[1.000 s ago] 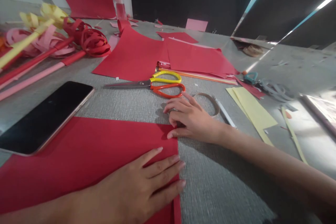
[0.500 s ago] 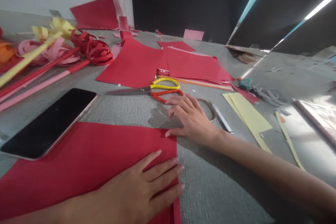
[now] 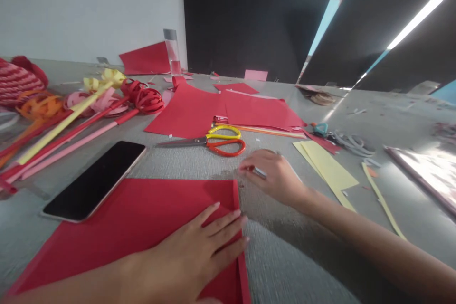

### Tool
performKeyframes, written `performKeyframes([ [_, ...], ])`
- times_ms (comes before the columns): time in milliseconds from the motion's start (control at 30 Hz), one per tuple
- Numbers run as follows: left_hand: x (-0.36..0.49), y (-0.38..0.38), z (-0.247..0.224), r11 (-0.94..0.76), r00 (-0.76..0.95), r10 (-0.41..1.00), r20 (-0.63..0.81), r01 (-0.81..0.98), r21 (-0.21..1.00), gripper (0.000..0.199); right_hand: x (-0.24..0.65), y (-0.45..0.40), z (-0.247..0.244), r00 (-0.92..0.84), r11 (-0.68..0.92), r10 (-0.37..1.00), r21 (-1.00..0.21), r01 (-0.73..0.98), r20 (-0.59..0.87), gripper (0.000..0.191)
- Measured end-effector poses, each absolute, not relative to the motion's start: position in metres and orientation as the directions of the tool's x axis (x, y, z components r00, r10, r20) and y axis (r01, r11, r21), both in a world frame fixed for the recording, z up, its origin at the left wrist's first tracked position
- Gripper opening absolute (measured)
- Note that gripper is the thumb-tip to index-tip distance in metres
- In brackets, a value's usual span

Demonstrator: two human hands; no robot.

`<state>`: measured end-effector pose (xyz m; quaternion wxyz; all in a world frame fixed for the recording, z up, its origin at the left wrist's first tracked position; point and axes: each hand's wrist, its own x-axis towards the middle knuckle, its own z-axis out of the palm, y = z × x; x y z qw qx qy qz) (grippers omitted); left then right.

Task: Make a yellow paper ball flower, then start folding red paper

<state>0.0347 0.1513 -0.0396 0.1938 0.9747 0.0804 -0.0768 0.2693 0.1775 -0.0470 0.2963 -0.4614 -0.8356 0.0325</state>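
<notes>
A large red sheet lies on the grey table, its right edge folded into a narrow strip. My left hand rests flat on it with fingers spread, the tips over the folded edge. Just beyond the sheet's far right corner, my right hand is closed around a slim silver tool, whose tip pokes out between the fingers. Scissors with one yellow and one orange handle lie open beyond the sheet. A black phone overlaps the sheet's far left part.
Paper flowers on rolled stems lie at the left. Red sheets are stacked behind the scissors, near a clear bottle. Yellow paper, grey strips and a shiny flat object are at the right.
My right hand has closed on the silver tool, which lay on the table before. My left hand stays on the sheet. The view has tilted up.
</notes>
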Motion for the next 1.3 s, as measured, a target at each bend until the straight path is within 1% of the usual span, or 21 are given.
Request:
performKeyframes([
  [67, 0.039, 0.153, -0.045, -0.899, 0.976, 0.168, -0.138, 0.209, 0.384, 0.074, 0.269, 0.166, -0.052, -0.507, 0.621, 0.767, -0.254, 0.742, 0.393, 0.017],
  [133, 0.044, 0.156, -0.047, -0.889, 0.977, 0.196, -0.087, 0.214, 0.405, 0.072, 0.270, 0.156, -0.060, -0.567, 0.649, 0.750, -0.215, 0.730, 0.340, 0.021],
  [200, 0.049, 0.161, -0.047, -0.869, 0.968, 0.251, -0.011, 0.231, 0.437, 0.058, 0.273, 0.149, -0.066, -0.599, 0.669, 0.737, -0.218, 0.710, 0.312, 0.025],
  [267, 0.053, 0.169, -0.047, -0.848, 0.930, 0.360, 0.079, 0.290, 0.444, 0.042, 0.276, 0.145, -0.067, -0.622, 0.679, 0.732, -0.224, 0.699, 0.279, 0.031],
  [333, 0.055, 0.181, -0.050, -0.854, 0.883, 0.439, 0.169, 0.351, 0.385, 0.037, 0.278, 0.142, -0.066, -0.639, 0.681, 0.731, -0.214, 0.700, 0.240, 0.037],
  [400, 0.056, 0.190, -0.054, -0.890, 0.879, 0.424, 0.218, 0.360, 0.279, 0.040, 0.278, 0.142, -0.063, -0.655, 0.688, 0.725, -0.196, 0.698, 0.212, 0.040],
  [433, 0.055, 0.194, -0.057, -0.906, 0.886, 0.405, 0.226, 0.355, 0.232, 0.043, 0.278, 0.141, -0.062, -0.666, 0.696, 0.718, -0.186, 0.693, 0.202, 0.041],
  [500, 0.055, 0.198, -0.062, -0.920, 0.896, 0.383, 0.225, 0.348, 0.179, 0.045, 0.278, 0.142, -0.061, -0.682, 0.708, 0.706, -0.165, 0.687, 0.190, 0.042],
  [700, 0.053, 0.199, -0.065, -0.930, 0.907, 0.366, 0.210, 0.346, 0.125, 0.049, 0.278, 0.142, -0.062, -0.705, 0.723, 0.689, -0.097, 0.683, 0.169, 0.046],
  [800, 0.053, 0.200, -0.064, -0.928, 0.910, 0.369, 0.188, 0.350, 0.128, 0.053, 0.278, 0.141, -0.061, -0.707, 0.726, 0.685, -0.083, 0.682, 0.177, 0.047],
  [1033, 0.057, 0.202, -0.064, -0.920, 0.912, 0.377, 0.160, 0.350, 0.174, 0.058, 0.278, 0.143, -0.060, -0.722, 0.743, 0.664, -0.060, 0.667, 0.196, 0.047],
  [1200, 0.057, 0.202, -0.064, -0.918, 0.911, 0.380, 0.163, 0.348, 0.191, 0.057, 0.277, 0.144, -0.059, -0.726, 0.750, 0.653, -0.052, 0.660, 0.216, 0.047],
  [1300, 0.058, 0.202, -0.064, -0.918, 0.909, 0.381, 0.168, 0.350, 0.184, 0.057, 0.278, 0.144, -0.060, -0.718, 0.750, 0.652, -0.071, 0.658, 0.244, 0.046],
])
